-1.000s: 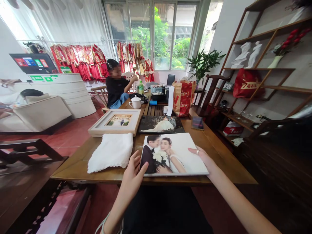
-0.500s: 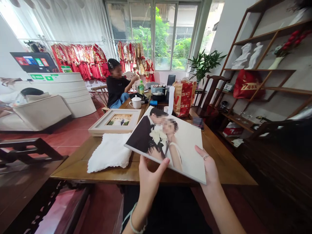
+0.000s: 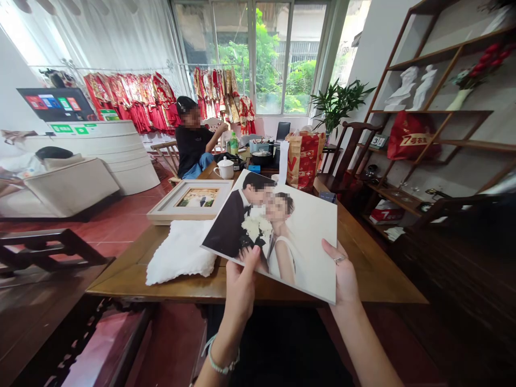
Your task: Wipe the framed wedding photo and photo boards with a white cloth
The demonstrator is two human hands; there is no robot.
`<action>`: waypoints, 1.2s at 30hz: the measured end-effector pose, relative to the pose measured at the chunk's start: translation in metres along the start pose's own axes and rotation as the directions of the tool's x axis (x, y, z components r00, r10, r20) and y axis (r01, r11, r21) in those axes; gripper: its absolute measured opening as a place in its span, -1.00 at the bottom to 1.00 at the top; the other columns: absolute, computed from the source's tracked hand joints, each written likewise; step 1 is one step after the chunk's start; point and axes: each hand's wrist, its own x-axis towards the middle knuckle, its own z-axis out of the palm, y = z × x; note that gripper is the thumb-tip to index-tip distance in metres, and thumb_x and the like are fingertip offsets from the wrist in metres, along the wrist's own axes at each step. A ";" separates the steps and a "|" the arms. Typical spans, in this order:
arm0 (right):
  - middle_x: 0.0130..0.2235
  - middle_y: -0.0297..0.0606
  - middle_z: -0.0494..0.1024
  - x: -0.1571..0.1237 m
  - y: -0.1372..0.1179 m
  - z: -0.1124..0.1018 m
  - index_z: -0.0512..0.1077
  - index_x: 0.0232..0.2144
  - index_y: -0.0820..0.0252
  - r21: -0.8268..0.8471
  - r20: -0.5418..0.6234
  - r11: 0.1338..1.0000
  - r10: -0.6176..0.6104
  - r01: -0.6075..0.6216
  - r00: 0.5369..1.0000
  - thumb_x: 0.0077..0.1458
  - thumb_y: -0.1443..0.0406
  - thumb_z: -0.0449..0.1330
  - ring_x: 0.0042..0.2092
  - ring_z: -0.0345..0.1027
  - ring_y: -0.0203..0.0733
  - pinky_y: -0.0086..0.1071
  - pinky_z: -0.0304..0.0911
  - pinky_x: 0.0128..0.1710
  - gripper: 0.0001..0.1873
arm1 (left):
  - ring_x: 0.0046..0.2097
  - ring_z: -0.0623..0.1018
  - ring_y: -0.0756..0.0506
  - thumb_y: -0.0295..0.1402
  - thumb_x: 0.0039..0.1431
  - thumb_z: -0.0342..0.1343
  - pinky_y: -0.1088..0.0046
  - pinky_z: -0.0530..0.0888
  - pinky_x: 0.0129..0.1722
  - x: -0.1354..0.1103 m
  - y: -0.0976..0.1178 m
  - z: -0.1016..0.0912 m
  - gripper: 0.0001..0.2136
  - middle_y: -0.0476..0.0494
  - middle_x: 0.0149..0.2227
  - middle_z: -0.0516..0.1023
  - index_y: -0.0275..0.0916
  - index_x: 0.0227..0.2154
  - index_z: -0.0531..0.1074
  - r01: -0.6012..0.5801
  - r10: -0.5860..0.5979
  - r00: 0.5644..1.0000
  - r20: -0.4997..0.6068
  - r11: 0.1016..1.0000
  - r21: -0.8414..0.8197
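The left hand (image 3: 241, 282) and right hand (image 3: 345, 275) hold a big photo (image 3: 310, 242). A white cloth (image 3: 181, 253) lies left on the table (image 3: 374, 271).

A pale, mint-tinted beaded bracelet (image 3: 223, 367) with a light cord end circles the wrist of the left hand (image 3: 241, 282). The right hand (image 3: 346, 277) wears a slim, silver-coloured ring (image 3: 339, 259). Both forearms (image 3: 366, 337) are bare; black clothing (image 3: 288, 349) covers the lap.

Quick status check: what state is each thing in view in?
Photo, tilted, held in both hands
Left hand, closed on the photo's lower edge
Right hand, closed on its right edge
Cloth, rumpled
Frame, lying face up
Mug, lid on
Bottle, upright
Paper bag, upright
Monitor, lit
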 end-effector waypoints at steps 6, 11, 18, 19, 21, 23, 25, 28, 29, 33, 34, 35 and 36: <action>0.01 -0.12 0.53 0.016 0.013 -0.008 0.35 0.04 0.16 -0.125 0.060 0.992 0.001 0.007 0.998 -0.07 0.20 0.30 0.05 0.38 0.07 -0.09 0.31 0.02 -0.42 | -0.18 0.54 -0.07 -0.29 -0.11 0.33 0.45 0.41 -0.08 0.009 -0.002 0.004 -0.73 -0.08 -0.34 0.57 -0.32 -0.34 0.51 -0.147 0.148 0.989 -0.030 0.989 0.030; 0.32 -0.22 0.05 0.015 0.004 -0.003 0.04 0.24 -0.03 -0.403 0.114 0.895 -0.158 0.191 0.981 -0.11 0.16 0.35 0.32 -0.10 -0.03 -0.08 0.00 0.23 -0.10 | -0.42 0.54 -0.07 -0.24 0.09 0.19 0.46 0.48 -0.35 0.005 0.000 0.007 -0.77 -0.05 -0.53 0.52 -0.35 -0.48 0.50 -0.378 0.432 0.901 -0.040 0.828 0.415; 0.21 -0.28 0.30 -0.026 -0.045 0.051 0.24 0.14 -0.07 -0.184 0.538 0.983 0.098 0.003 0.837 -0.02 -0.23 -0.02 0.26 0.07 0.08 0.04 0.13 0.14 -0.25 | -0.03 0.53 -0.23 -0.47 0.19 0.06 0.24 0.47 -0.01 -0.003 -0.008 0.007 -0.67 -0.21 -0.09 0.56 -0.26 0.02 0.42 -0.887 0.750 0.400 0.527 0.170 0.430; 0.15 -0.26 0.39 -0.029 -0.050 0.056 0.29 0.11 -0.02 -0.172 0.507 0.985 0.101 -0.014 0.856 -0.02 -0.22 0.00 0.24 0.11 0.08 0.01 0.13 0.15 -0.26 | 0.07 0.46 -0.25 -0.49 0.21 0.02 0.18 0.42 0.05 -0.002 -0.008 0.008 -0.61 -0.21 0.01 0.50 -0.23 0.11 0.33 -0.918 0.729 0.343 0.592 0.128 0.374; 0.02 -0.24 0.51 -0.031 -0.056 0.062 0.36 0.06 0.05 -0.160 0.386 0.987 0.090 -0.030 0.918 0.00 -0.13 0.06 0.19 0.20 0.08 -0.02 0.15 0.15 -0.35 | 0.19 0.31 -0.24 -0.52 0.24 -0.04 0.12 0.34 0.13 -0.002 -0.003 0.009 -0.55 -0.15 0.11 0.40 -0.15 0.18 0.23 -0.943 0.654 0.296 0.697 0.082 0.324; -0.07 -0.22 0.57 -0.029 -0.058 0.061 0.39 0.03 0.11 -0.154 0.232 0.987 0.080 -0.044 0.969 0.01 -0.01 0.10 0.13 0.28 0.11 -0.01 0.18 0.13 -0.42 | 0.24 0.20 -0.22 -0.56 0.26 -0.09 0.12 0.29 0.17 -0.004 0.005 0.012 -0.53 -0.08 0.13 0.38 -0.09 0.19 0.21 -0.942 0.553 0.309 0.774 0.068 0.328; -0.10 -0.20 0.59 -0.024 -0.056 0.053 0.40 0.02 0.15 -0.142 0.111 0.988 0.068 -0.052 0.991 -0.02 0.08 0.10 0.09 0.33 0.14 0.02 0.21 0.09 -0.45 | 0.27 0.12 -0.21 -0.57 0.27 -0.12 0.14 0.24 0.21 -0.008 0.014 0.014 -0.53 -0.04 0.13 0.37 -0.06 0.20 0.19 -0.940 0.434 0.328 0.839 0.061 0.336; -0.12 -0.18 0.60 -0.015 -0.048 0.031 0.42 -0.01 0.17 -0.157 0.031 0.987 0.048 -0.042 0.998 -0.04 0.13 0.05 0.04 0.37 0.18 0.07 0.22 0.06 -0.46 | 0.29 0.08 -0.20 -0.53 0.31 -0.14 0.14 0.20 0.22 -0.015 0.022 0.006 -0.55 -0.05 0.17 0.32 -0.11 0.22 0.15 -0.954 0.255 0.294 0.921 0.024 0.298; -0.12 -0.17 0.60 -0.011 -0.044 0.021 0.43 -0.02 0.18 -0.176 0.012 0.983 0.049 -0.046 0.999 -0.04 0.14 0.04 0.04 0.37 0.18 0.08 0.22 0.06 -0.47 | 0.29 0.10 -0.19 -0.53 0.32 -0.17 0.15 0.21 0.22 -0.017 0.022 0.001 -0.56 -0.09 0.19 0.29 -0.16 0.23 0.13 -0.957 0.205 0.286 0.936 0.005 0.291; -0.21 -0.17 0.63 0.004 -0.031 -0.025 0.52 -0.15 0.19 -0.204 -0.037 0.976 0.074 -0.080 0.997 -0.05 0.14 0.06 0.03 0.38 0.19 0.06 0.23 0.05 -0.55 | 0.28 0.14 -0.18 -0.57 0.29 -0.22 0.13 0.23 0.20 -0.013 0.018 -0.030 -0.56 -0.21 0.22 0.23 -0.26 0.21 0.16 -0.921 0.157 0.350 0.924 -0.126 0.370; -0.22 -0.16 0.64 0.008 -0.029 -0.035 0.53 -0.18 0.19 -0.206 -0.042 0.973 0.102 -0.108 0.994 -0.05 0.13 0.06 0.03 0.38 0.20 0.06 0.23 0.05 -0.56 | 0.28 0.13 -0.20 -0.57 0.28 -0.20 0.10 0.22 0.20 -0.010 0.018 -0.038 -0.56 -0.21 0.22 0.24 -0.24 0.20 0.19 -0.906 0.156 0.367 0.917 -0.164 0.391; -0.23 -0.15 0.64 0.011 -0.027 -0.044 0.54 -0.21 0.19 -0.203 -0.043 0.969 0.137 -0.143 0.990 -0.05 0.12 0.06 0.03 0.38 0.21 0.06 0.23 0.04 -0.57 | 0.28 0.13 -0.22 -0.57 0.27 -0.19 0.06 0.20 0.21 -0.006 0.017 -0.047 -0.56 -0.19 0.21 0.25 -0.21 0.19 0.21 -0.896 0.138 0.374 0.917 -0.200 0.396; -0.23 -0.14 0.64 0.013 -0.025 -0.051 0.54 -0.22 0.20 -0.199 -0.037 0.963 0.180 -0.183 0.983 -0.05 0.11 0.06 0.03 0.38 0.21 0.07 0.24 0.04 -0.57 | 0.28 0.12 -0.23 -0.56 0.27 -0.18 0.03 0.17 0.22 -0.003 0.018 -0.054 -0.56 -0.17 0.21 0.25 -0.19 0.19 0.21 -0.894 0.104 0.371 0.923 -0.229 0.386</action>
